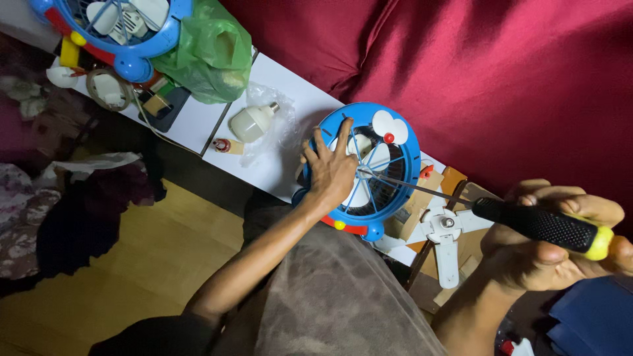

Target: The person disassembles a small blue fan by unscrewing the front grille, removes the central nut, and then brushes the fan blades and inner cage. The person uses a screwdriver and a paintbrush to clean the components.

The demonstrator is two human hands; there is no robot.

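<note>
Fingers point(343, 135) splay on blue fan point(395, 191); right hand point(554, 244) grips screwdriver point(527, 221).

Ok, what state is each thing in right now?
Blue fan: flat on the white table, grille on.
Left hand: spread on the grille.
Right hand: gripping the screwdriver, tip at the fan's hub.
Loose white blades: lying beside the fan.
Bulb: lying on its side, unlit.
</note>
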